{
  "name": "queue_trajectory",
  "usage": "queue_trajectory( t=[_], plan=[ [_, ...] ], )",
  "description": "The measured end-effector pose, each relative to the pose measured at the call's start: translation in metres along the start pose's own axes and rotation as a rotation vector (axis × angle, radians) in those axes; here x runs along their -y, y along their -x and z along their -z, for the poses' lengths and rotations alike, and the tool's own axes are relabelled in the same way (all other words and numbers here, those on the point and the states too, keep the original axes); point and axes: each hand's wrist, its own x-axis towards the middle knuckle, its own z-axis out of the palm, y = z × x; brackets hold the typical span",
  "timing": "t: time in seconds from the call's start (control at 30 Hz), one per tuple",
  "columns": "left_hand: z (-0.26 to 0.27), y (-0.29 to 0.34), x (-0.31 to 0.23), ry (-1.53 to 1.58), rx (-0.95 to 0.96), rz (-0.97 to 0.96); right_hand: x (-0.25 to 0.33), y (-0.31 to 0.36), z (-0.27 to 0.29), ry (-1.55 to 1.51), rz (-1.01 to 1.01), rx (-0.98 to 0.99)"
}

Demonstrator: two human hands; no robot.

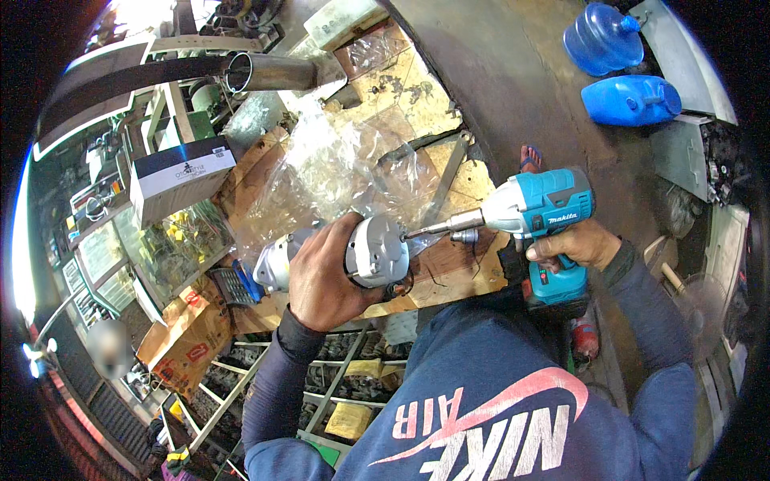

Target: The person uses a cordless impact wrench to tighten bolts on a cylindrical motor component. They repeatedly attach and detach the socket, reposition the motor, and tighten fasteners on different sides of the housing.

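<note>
My right hand [579, 244] is closed round the grip of a teal and black cordless impact driver [553, 200], one finger at its trigger. The driver points left, and its long bit [437, 226] reaches the end face of a silver metal starter motor [375, 252]. My left hand [325, 272] wraps over that motor's middle and holds it on its side above the wooden bench. Whether the bit sits in a screw head is too small to tell. Clear plastic wrap [321, 160] lies crumpled just beyond the motor.
A flat metal bar [449, 172] lies on the worn bench top [417, 92]. Leftward stand a white and black box [180, 180] and a brown paper bag [188, 337]. Shelves of parts are below the bench. Two blue jugs [630, 102] stand at the far right.
</note>
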Motion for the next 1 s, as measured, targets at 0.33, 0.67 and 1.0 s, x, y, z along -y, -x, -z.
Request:
queue_trajectory(
  t=[0.33,0.67,1.0],
  plan=[
    [0.006,-0.021,0.009,-0.081,0.214,0.122,-0.007,0.007,0.015,0.083,0.137,-0.071],
    [-0.001,-0.001,-0.034,-0.275,-0.085,-0.098,0.062,0.075,-0.012,0.291,0.321,-0.399],
    [-0.058,-0.027,-0.053,-0.715,0.123,-0.112,0.197,0.057,-0.113,0.402,0.865,-0.298]
  ],
)
